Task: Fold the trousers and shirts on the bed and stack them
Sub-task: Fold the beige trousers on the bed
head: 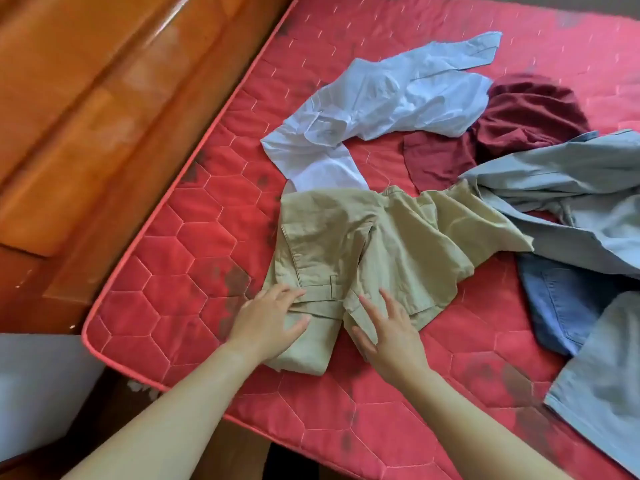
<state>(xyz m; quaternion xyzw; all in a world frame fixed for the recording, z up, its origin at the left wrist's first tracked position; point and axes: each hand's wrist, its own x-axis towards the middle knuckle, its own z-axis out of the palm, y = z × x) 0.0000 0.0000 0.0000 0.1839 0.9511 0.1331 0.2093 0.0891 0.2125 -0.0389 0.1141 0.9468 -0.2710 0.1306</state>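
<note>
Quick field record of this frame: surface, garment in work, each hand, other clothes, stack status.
surface: red quilted mattress
in work: khaki trousers, rumpled, waistband end nearest the person
left hand: flat on the waistband, fingers straight
right hand: on the trousers, fingers spread
unfolded: white shirt; maroon garment; pale grey garment; blue denim garment
stack: none visible

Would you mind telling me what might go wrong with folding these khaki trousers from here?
The khaki trousers are bunched, so a fold under the left hand and right hand may trap creases. Their far leg meets the grey-blue trousers, which a pull could drag. Their waist end lies near the mattress edge and may slip off.
</note>
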